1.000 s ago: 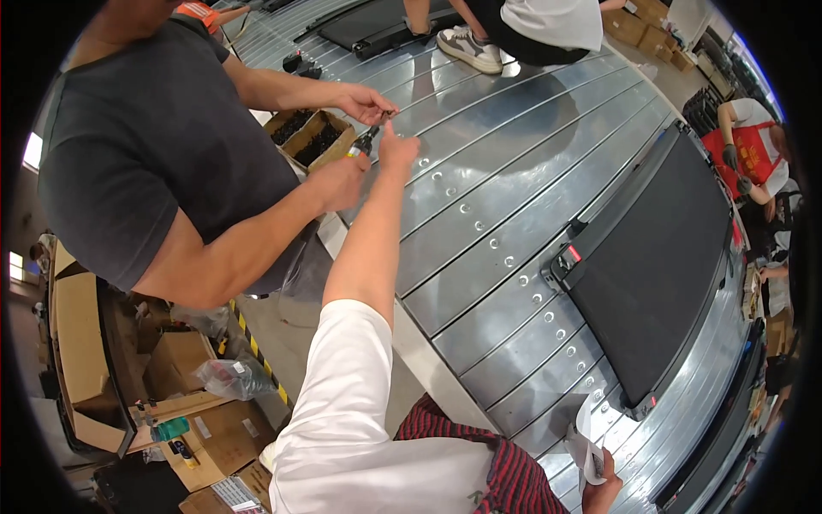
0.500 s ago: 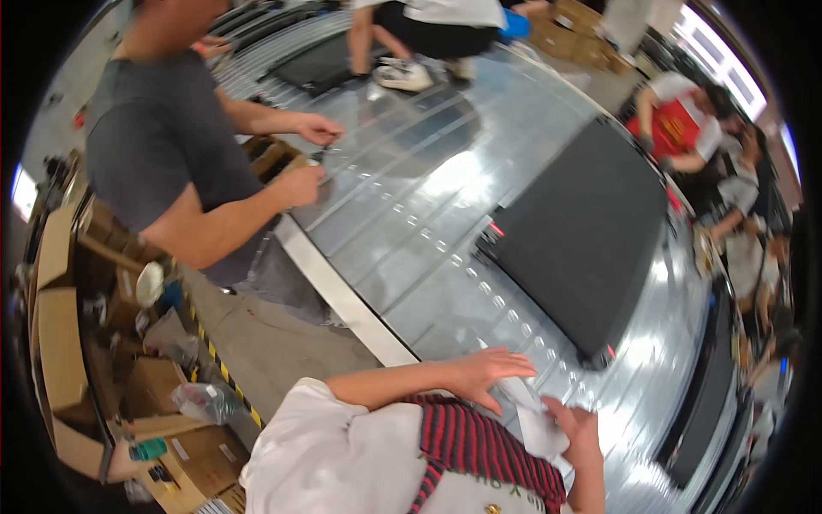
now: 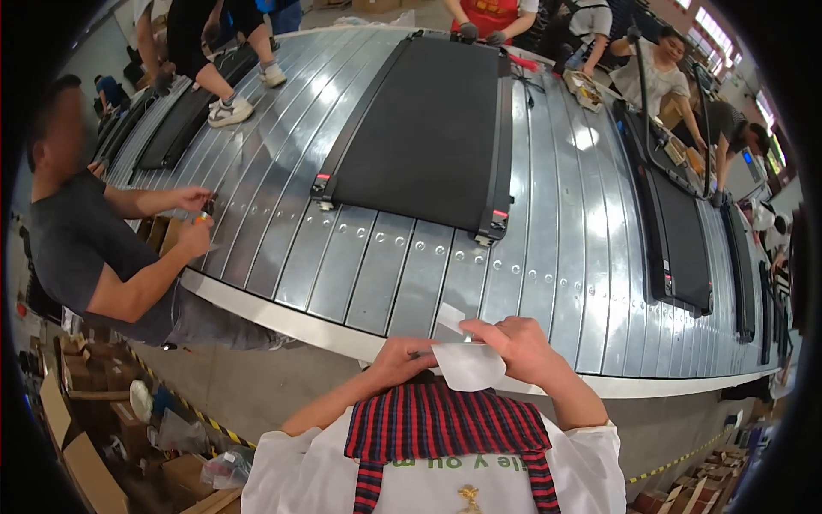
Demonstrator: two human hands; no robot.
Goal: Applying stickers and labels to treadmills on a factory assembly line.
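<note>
In front of my chest, my right hand (image 3: 521,347) pinches a piece of white sheet (image 3: 469,368) that looks like paper or backing film, its lower end curling down. My left hand (image 3: 401,361) is closed at the sheet's left edge, with a small dark bit showing at its fingertips that I cannot make out. Just beyond my fingers, a narrow white strip (image 3: 452,317) shows over the metal slats; whether it joins the sheet is unclear. Farther off on the slatted metal conveyor (image 3: 351,295) lies a black treadmill deck (image 3: 419,128) with red-marked end caps.
At the left, a co-worker in a grey shirt (image 3: 86,231) handles a small item. Another person's shoe (image 3: 231,111) rests on the conveyor. More black decks (image 3: 676,231) lie at the right. A pale conveyor edge (image 3: 282,317) runs before me; cardboard boxes (image 3: 94,471) stand lower left.
My view has swung round to face the conveyor squarely. My left hand, spread before, has closed beside the sheet. The right hand has kept the sheet and brought it before my chest.
</note>
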